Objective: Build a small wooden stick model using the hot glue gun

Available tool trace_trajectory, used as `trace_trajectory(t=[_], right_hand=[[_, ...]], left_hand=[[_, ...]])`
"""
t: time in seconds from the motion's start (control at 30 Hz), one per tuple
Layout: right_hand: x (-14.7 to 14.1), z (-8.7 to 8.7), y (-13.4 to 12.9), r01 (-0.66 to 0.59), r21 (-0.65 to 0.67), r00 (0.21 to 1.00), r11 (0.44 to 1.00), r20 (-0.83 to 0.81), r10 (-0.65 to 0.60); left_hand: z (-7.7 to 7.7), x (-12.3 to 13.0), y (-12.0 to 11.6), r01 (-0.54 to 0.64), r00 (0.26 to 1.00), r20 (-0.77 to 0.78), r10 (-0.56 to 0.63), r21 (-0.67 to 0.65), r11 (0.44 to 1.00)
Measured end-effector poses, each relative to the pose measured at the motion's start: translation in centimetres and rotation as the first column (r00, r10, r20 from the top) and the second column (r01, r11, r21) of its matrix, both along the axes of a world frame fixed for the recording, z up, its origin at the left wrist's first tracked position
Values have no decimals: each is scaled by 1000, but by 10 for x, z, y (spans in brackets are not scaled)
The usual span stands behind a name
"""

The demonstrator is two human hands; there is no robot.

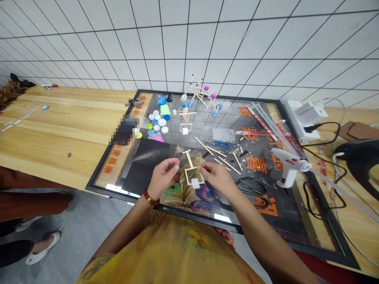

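A small frame of wooden sticks [191, 169], with a square lower part, a stem and a crossbar tipped in black, is in front of me above the glass panel. A white block [195, 183] sits at its lower edge. My right hand [218, 176] pinches the square's upper right corner between thumb and fingers. To the left of the frame, my left hand [163, 176] is closed in a pinch, apart from the sticks; whatever its fingertips hold is too small to make out. Loose wooden sticks [225, 159] lie beyond my right hand.
Other stick models [197, 94] stand at the back. Several bottle caps [156, 121] and a black sheet [145, 161] lie on the left. On the right are scissors [251, 189], a white glue gun [286, 167], a power strip [300, 120] and cables. People's legs [32, 203] show at left.
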State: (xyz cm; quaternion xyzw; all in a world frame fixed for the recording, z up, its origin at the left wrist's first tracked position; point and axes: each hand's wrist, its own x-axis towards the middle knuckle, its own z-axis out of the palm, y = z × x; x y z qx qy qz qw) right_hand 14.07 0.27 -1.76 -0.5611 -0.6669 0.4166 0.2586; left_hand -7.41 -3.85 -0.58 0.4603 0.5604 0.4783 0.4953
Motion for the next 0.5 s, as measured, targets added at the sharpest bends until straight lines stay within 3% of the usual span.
trace_trajectory(t=[0.1, 0.2, 0.3, 0.4, 0.5], right_hand=[[0, -1, 0, -8, 26, 999, 1000, 54, 6], [-1, -3, 0, 10, 16, 1000, 1000, 10, -10], [-2, 0, 0, 48, -77, 980, 996, -188, -62], [-1, 11, 0, 77, -187, 907, 979, -395, -147], [2, 20, 0, 143, -188, 826, 972, -519, -221]], left_hand=[[0, -2, -1, -10, 1000, 4, 10, -3, 1000], [0, -2, -3, -25, 1000, 19, 25, -9, 1000], [0, 3, -4, -54, 996, 66, 54, -10, 999], [2, 13, -5, -75, 987, 137, 79, -31, 997], [8, 24, 0, -36, 976, 211, 54, -86, 996]])
